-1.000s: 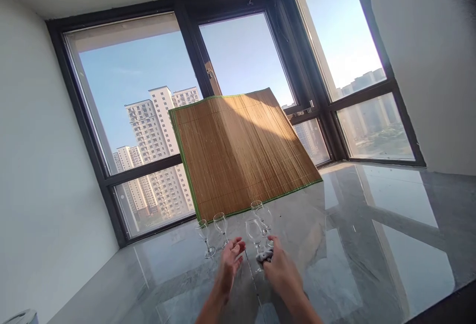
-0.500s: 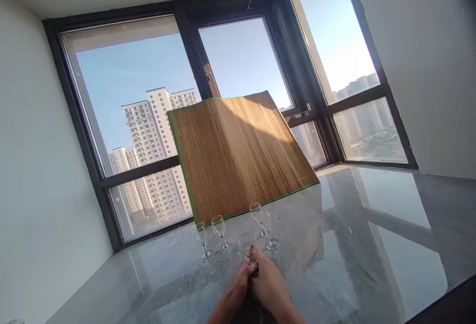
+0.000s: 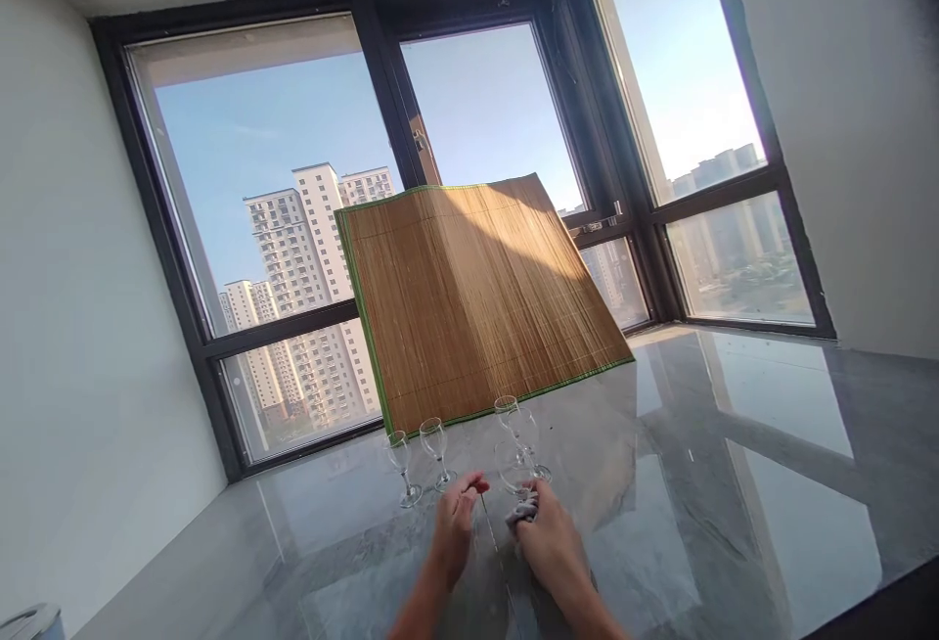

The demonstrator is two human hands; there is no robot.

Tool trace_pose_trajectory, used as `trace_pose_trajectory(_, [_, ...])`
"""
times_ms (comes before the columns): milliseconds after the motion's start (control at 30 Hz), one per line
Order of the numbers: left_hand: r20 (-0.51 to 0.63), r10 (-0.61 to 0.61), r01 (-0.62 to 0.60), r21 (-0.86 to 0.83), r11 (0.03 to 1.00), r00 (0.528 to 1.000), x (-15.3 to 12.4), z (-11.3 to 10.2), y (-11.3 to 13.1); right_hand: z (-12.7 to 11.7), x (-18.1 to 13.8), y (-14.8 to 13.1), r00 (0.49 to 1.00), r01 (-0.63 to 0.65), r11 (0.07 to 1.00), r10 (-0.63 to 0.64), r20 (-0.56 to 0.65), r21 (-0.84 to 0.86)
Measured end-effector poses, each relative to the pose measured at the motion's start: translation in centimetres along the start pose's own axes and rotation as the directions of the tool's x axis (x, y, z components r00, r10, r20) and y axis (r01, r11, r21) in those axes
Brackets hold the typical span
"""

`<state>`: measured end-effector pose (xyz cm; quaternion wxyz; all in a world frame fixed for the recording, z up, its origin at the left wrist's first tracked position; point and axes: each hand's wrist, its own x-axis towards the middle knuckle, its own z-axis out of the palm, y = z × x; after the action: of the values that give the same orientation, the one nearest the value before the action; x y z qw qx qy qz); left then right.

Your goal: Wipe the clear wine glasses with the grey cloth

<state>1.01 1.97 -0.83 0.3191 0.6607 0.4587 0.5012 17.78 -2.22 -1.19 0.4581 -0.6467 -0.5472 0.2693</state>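
My right hand (image 3: 549, 542) is closed around the lower part of a clear wine glass (image 3: 512, 462). Its bowl points up and away from me. A crumpled grey cloth (image 3: 520, 511) sits against the fingers of that same hand. Apart from the glass, my left hand (image 3: 456, 521) hovers over the counter with its fingers loosely curled and nothing visible in them. Beyond the hands, a stemmed glass (image 3: 399, 464) and another glass (image 3: 433, 444) stand upright on the left. Further glasses (image 3: 506, 413) stand behind the held one and overlap it in view.
A bamboo mat (image 3: 476, 297) with green edging leans upright against the dark-framed window (image 3: 367, 131). The glossy grey counter (image 3: 682, 542) reflects the window panes. At the lower left corner, part of a pale container (image 3: 36, 623) shows.
My hands were together around the glass. Now my left hand has come off it and moved left, while my right hand has shifted right with the glass and cloth.
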Motion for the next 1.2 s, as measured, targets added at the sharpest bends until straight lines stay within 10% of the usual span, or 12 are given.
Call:
trace_pose_trajectory(100, [-0.43,-0.1,0.16,0.105,0.981,0.897,1.6,-3.6,-1.6,-1.1,0.7,0.2,0.997,-0.073,0.995,0.076,0.027,-0.071])
trace_pose_trajectory(267, [-0.669,-0.228,0.314,0.009,0.949,0.708,2.9,-8.2,-4.1,-2.5,1.4,0.1,0.989,-0.137,0.981,0.142,0.032,-0.135])
trace_pose_trajectory(700, [-0.382,-0.36,0.333,-0.136,0.933,0.851,4.0,-9.1,-6.2,-2.6,2.2,1.8,0.982,-0.187,0.982,0.187,-0.009,-0.02])
trace_pose_trajectory(867, [-0.461,-0.303,0.314,-0.055,0.948,0.834,3.8,-8.7,-5.9,-2.7,-0.6,1.6,0.95,-0.137,0.986,0.158,-0.269,0.096])
trace_pose_trajectory(1100, [-0.638,-0.17,0.267,0.058,0.962,0.751,3.2,-7.4,-4.3,-1.1,-4.8,-2.4,0.845,0.389,0.908,-0.283,-0.453,0.158])
trace_pose_trajectory(1200, [-0.661,-0.109,0.236,0.106,0.966,0.743,2.5,-6.3,-2.8,-1.5,-6.0,-6.3,0.723,0.617,0.779,-0.506,-0.471,0.11])
